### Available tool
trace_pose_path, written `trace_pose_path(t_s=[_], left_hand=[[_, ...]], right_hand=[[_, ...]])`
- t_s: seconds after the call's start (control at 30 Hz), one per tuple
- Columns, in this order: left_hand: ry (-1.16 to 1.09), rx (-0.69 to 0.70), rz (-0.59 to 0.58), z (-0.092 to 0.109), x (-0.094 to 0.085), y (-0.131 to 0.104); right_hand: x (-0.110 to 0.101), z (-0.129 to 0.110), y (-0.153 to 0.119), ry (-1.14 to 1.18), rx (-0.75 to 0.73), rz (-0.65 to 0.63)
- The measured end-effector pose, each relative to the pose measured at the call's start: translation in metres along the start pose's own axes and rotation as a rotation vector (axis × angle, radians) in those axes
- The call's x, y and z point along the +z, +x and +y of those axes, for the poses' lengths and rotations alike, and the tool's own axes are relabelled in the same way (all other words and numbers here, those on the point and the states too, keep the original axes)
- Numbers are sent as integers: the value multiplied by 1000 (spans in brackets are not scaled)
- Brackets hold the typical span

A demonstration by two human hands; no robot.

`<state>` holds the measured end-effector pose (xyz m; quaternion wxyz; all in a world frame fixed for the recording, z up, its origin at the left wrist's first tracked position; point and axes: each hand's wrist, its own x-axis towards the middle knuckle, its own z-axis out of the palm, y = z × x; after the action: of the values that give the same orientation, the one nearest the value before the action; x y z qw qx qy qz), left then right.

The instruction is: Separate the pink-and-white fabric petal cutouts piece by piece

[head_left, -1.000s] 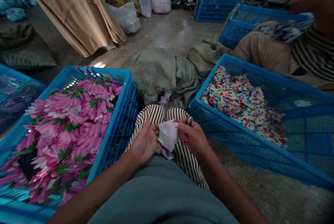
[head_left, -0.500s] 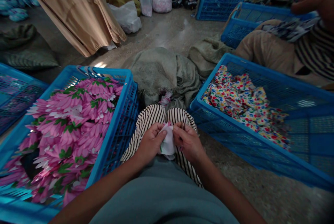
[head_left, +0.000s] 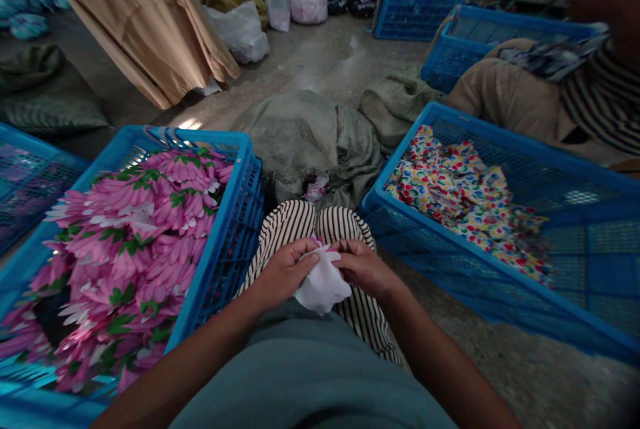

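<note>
Above my lap, a white fabric piece (head_left: 324, 286) with a scalloped edge and a bit of pink at its top hangs between my hands. My left hand (head_left: 289, 270) pinches its upper left side between thumb and fingers. At its upper right edge, my right hand (head_left: 364, 267) is closed on the same piece, its fingertips partly hidden. Striped trousers (head_left: 285, 229) cover my knees just beyond the hands. To my left, a blue crate (head_left: 213, 242) holds a heap of pink flower-like fabric pieces (head_left: 175, 235) with green parts.
On the right, another blue crate (head_left: 450, 242) contains colourful printed fabric (head_left: 450, 182). A grey-green sack (head_left: 310, 132) lies ahead of my knees. A co-worker in a striped garment (head_left: 600, 99) sits at the right. White bags (head_left: 245, 32) and a tan cloth (head_left: 135, 22) are farther off.
The white fabric piece has spread out wider and lower between my hands, showing its scalloped edge. My right hand has turned slightly. The co-worker's hand at the upper right has moved.
</note>
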<state>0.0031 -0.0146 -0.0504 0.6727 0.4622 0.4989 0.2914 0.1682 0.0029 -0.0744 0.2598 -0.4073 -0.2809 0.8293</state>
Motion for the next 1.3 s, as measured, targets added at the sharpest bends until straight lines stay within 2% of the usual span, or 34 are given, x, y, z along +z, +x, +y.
trace_pose_path(t_s=[0.13,0.17,0.23,0.3,0.33,0.37,0.47,0.53,0.63,0.7,0.83,0.93,1.03,1.13,1.23,1.3], left_hand=[[341,145,16,5,-2,3],[406,201,51,6,-2,3],[486,300,213,6,-1,4],[509,356,372,4,-1,4],[503,360,380,3,0,4],[487,343,334,2,0,3],[375,233,151,-1,3,3],[300,179,138,-2,5,4],[283,133,157,-3,7,5],[323,123,201,-4,8,6],[497,236,380,-8,11,8],[607,313,483,-11,13,12],[518,260,535,-11,11,15],[365,195,558,-12,5,16],[320,206,571,-14,2,15],[243,200,537,-15,2,14]], right_hand=[[-2,1,-1,-127,15,-123],[-1,2,-1,-167,-7,-136],[2,4,0,-186,-71,-88],[8,7,2,-126,-142,19],[11,7,3,-93,-171,63],[13,8,3,-73,-193,85],[16,8,4,-64,-194,55],[11,7,3,-37,-160,28],[3,4,0,-2,-119,-55],[4,2,-2,-54,-166,-68],[28,8,1,-184,-380,88],[44,22,10,-80,-405,182],[42,35,17,124,-354,293],[31,37,19,250,-361,362],[27,29,14,314,-392,326],[28,24,11,334,-369,241]])
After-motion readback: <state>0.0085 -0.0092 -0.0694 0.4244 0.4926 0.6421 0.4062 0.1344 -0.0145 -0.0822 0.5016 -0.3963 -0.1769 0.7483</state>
